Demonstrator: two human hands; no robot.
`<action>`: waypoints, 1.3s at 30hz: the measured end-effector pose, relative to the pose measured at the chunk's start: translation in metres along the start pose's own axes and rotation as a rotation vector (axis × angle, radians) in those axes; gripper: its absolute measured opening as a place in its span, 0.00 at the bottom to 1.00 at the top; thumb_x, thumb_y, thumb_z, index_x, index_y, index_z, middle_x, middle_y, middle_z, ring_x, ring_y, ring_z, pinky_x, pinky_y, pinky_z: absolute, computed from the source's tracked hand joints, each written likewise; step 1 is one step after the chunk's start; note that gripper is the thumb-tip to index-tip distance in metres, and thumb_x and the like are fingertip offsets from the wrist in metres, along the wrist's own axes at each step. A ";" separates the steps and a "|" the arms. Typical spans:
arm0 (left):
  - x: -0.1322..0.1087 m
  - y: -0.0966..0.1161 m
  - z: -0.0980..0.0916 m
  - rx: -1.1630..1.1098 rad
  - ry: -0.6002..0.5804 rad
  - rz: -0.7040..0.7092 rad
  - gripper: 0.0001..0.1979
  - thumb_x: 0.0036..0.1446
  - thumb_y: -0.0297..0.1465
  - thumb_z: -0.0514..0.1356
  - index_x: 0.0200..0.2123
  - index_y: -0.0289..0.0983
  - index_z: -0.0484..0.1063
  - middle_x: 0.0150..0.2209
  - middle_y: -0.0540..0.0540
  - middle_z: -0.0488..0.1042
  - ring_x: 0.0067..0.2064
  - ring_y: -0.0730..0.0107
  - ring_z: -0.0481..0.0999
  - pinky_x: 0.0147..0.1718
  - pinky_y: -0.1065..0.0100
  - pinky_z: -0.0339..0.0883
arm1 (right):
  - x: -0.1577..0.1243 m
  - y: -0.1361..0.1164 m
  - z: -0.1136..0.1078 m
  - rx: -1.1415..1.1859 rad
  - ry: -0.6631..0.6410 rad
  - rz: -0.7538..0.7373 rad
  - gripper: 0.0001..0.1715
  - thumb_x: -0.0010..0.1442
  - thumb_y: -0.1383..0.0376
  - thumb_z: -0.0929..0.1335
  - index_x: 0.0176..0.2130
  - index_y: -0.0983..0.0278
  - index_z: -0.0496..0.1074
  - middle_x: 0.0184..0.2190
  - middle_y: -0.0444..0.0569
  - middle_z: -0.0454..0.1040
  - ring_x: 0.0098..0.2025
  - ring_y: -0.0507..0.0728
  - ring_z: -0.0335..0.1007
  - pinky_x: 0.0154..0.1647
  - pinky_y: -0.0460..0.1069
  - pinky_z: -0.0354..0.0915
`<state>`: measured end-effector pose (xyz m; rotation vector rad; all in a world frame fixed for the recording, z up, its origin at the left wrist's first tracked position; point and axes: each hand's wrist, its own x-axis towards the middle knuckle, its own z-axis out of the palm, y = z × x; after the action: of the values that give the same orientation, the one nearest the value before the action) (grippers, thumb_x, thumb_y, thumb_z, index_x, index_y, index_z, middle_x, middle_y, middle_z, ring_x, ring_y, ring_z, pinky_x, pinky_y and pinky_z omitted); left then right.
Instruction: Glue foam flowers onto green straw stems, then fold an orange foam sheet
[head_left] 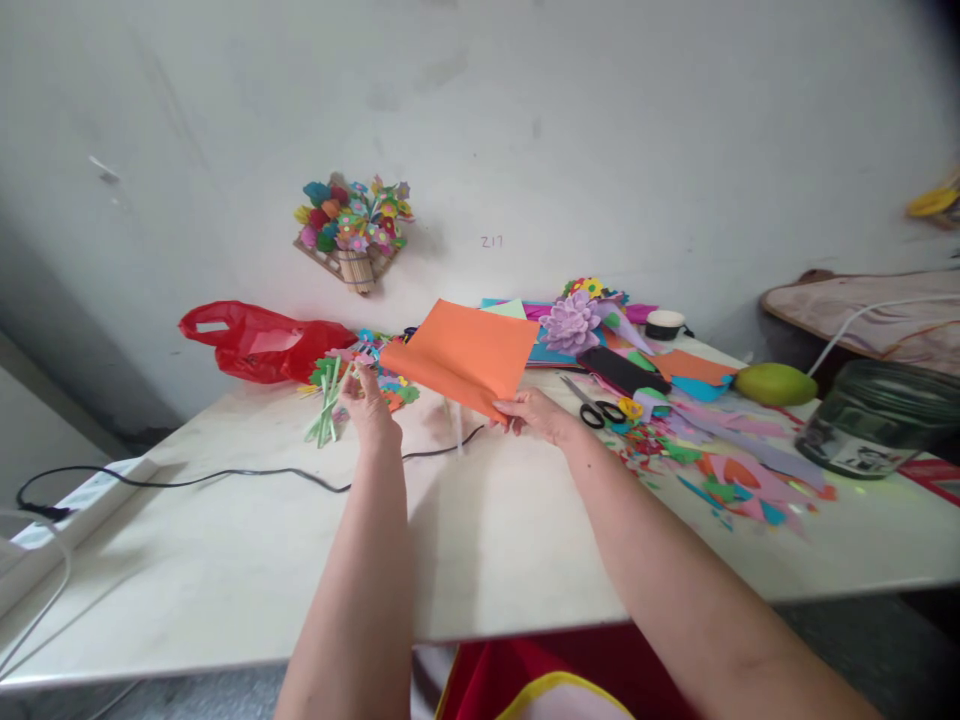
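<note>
An orange sheet (472, 350) is raised over the middle of the table, its near edge curled. My right hand (531, 415) pinches the sheet's near right corner. At the sheet's left side, my left hand (366, 405) has its fingers drawn together beside the green stems (326, 405); whether it grips anything is too small to tell. Colourful foam flowers (397, 392) lie just behind and right of that hand. Black-handled scissors (592, 405) rest to the right of my right hand.
A red plastic bag (266, 345) lies at the back left. A black cable (247, 473) crosses the table (247, 600). Rightward are a purple flower (571, 322), a phone (624, 371), coloured scraps (742, 480), a green fruit (775, 384) and a glass jar (874, 420).
</note>
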<state>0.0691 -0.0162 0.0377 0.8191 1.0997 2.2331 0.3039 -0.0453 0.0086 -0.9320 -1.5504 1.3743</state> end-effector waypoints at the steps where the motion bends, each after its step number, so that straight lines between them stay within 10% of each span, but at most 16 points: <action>1: -0.004 0.000 0.003 -0.050 -0.037 -0.098 0.23 0.48 0.51 0.58 0.39 0.39 0.65 0.40 0.45 0.68 0.41 0.69 0.71 0.37 0.66 0.67 | 0.000 0.000 0.001 0.032 0.000 -0.005 0.23 0.45 0.51 0.72 0.26 0.71 0.74 0.27 0.54 0.77 0.20 0.47 0.65 0.17 0.43 0.57; 4: -0.022 -0.003 0.014 -0.240 -0.353 -0.399 0.25 0.46 0.52 0.59 0.39 0.40 0.66 0.39 0.44 0.71 0.37 0.69 0.73 0.36 0.65 0.68 | 0.002 0.002 0.007 0.095 -0.005 -0.002 0.23 0.45 0.51 0.72 0.27 0.71 0.74 0.26 0.54 0.77 0.18 0.48 0.65 0.15 0.42 0.56; 8: -0.046 -0.007 0.025 -0.418 -0.555 -0.462 0.19 0.45 0.42 0.66 0.38 0.38 0.70 0.41 0.43 0.74 0.43 0.65 0.74 0.40 0.67 0.68 | 0.004 0.005 0.016 0.117 -0.039 0.024 0.22 0.47 0.52 0.71 0.25 0.70 0.73 0.24 0.53 0.77 0.16 0.47 0.63 0.13 0.42 0.55; 18: -0.053 -0.013 0.029 -0.421 -0.285 -0.470 0.12 0.44 0.27 0.67 0.35 0.35 0.71 0.36 0.46 0.76 0.38 0.69 0.76 0.40 0.69 0.70 | 0.007 0.008 0.023 0.150 -0.079 0.129 0.20 0.58 0.54 0.65 0.36 0.69 0.71 0.27 0.54 0.78 0.18 0.49 0.67 0.10 0.40 0.55; 32: -0.051 -0.015 0.029 -0.285 -0.168 -0.313 0.17 0.42 0.35 0.67 0.36 0.37 0.70 0.42 0.42 0.75 0.48 0.61 0.73 0.45 0.63 0.68 | 0.002 -0.003 0.043 0.071 0.029 0.097 0.05 0.50 0.69 0.70 0.30 0.69 0.70 0.18 0.44 0.71 0.20 0.49 0.68 0.21 0.44 0.66; 39: -0.057 -0.011 0.030 -0.322 -0.320 -0.282 0.19 0.40 0.36 0.68 0.37 0.36 0.71 0.42 0.42 0.76 0.46 0.60 0.74 0.41 0.65 0.69 | 0.005 -0.002 0.045 0.018 0.159 0.131 0.06 0.53 0.71 0.68 0.25 0.67 0.68 0.14 0.44 0.69 0.15 0.49 0.63 0.16 0.44 0.60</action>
<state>0.1312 -0.0325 0.0267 0.7919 0.6398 1.8950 0.2602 -0.0572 0.0089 -1.1203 -1.3758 1.3668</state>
